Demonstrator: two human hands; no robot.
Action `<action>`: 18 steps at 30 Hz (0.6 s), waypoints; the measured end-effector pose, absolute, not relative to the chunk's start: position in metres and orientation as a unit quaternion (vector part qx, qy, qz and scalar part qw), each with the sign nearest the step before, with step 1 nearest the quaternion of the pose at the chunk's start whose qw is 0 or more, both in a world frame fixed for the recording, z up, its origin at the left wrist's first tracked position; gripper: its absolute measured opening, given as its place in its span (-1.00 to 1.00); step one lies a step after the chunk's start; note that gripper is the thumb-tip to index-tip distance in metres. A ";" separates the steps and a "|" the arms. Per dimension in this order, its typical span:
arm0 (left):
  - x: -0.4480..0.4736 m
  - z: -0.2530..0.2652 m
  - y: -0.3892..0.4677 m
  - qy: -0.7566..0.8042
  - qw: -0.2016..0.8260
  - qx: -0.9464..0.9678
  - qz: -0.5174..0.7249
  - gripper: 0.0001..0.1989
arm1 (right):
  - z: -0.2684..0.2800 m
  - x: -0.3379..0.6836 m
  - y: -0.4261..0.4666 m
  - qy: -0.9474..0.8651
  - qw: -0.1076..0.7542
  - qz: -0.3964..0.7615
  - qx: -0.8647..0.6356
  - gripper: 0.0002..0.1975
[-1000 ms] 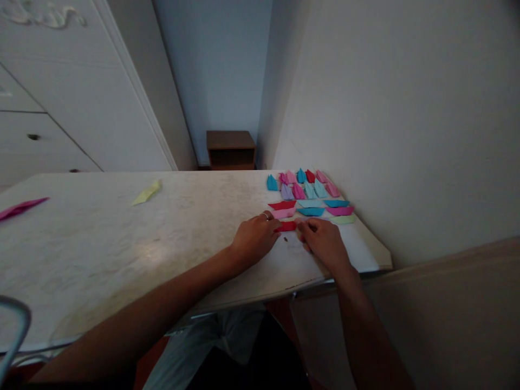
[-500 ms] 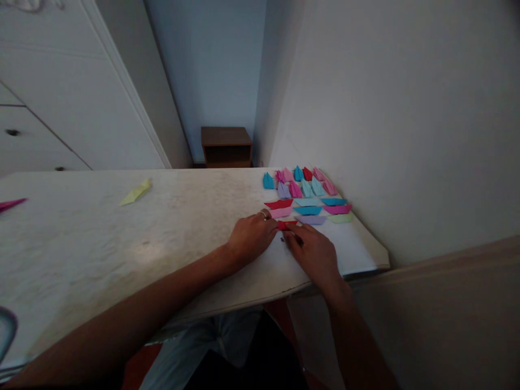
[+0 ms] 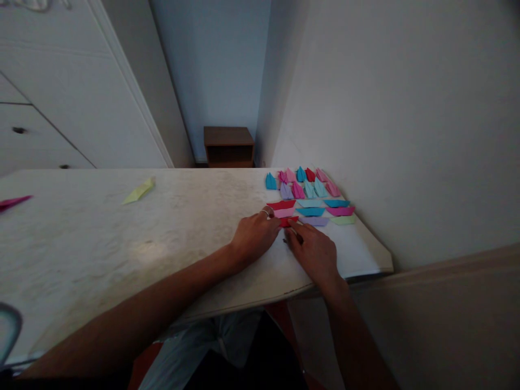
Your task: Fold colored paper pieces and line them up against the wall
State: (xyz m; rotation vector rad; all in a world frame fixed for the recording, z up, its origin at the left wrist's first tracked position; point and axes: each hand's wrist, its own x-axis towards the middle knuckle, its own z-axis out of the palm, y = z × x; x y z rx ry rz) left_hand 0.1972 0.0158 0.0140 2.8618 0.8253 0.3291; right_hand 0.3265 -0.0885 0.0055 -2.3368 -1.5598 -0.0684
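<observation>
A small red folded paper boat lies between my fingertips on the tabletop. My left hand, with a ring on one finger, is closed on its left end. The fingers of my right hand are curled and pinch its right side. Right of it, a lavender paper boat and a pale green one lie flat in the same row. Just beyond is a pink one, partly hidden by my left hand, and behind that another red one.
Several upright folded paper pieces stand close together near the wall. A yellow folded paper lies left on the table, and a magenta one at the far left. A brown cabinet stands beyond the table.
The red paper boat has shifted slightly and sits more squarely in line beside the lavender one. Both hands keep hold of it. The whole view has moved a little.
</observation>
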 end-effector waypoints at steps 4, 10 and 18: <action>0.197 0.013 0.016 0.277 0.083 0.949 0.128 -0.75 | 0.000 0.330 -0.089 -0.546 0.208 -0.037 -0.811 -0.65; 0.187 0.019 0.015 0.273 0.097 0.943 0.163 -0.76 | -0.005 0.334 -0.093 -0.554 0.265 -0.031 -0.789 -0.64; 0.118 0.028 0.003 0.310 0.211 0.896 0.239 -0.81 | -0.002 0.328 -0.098 -0.566 0.337 0.039 -0.752 -0.68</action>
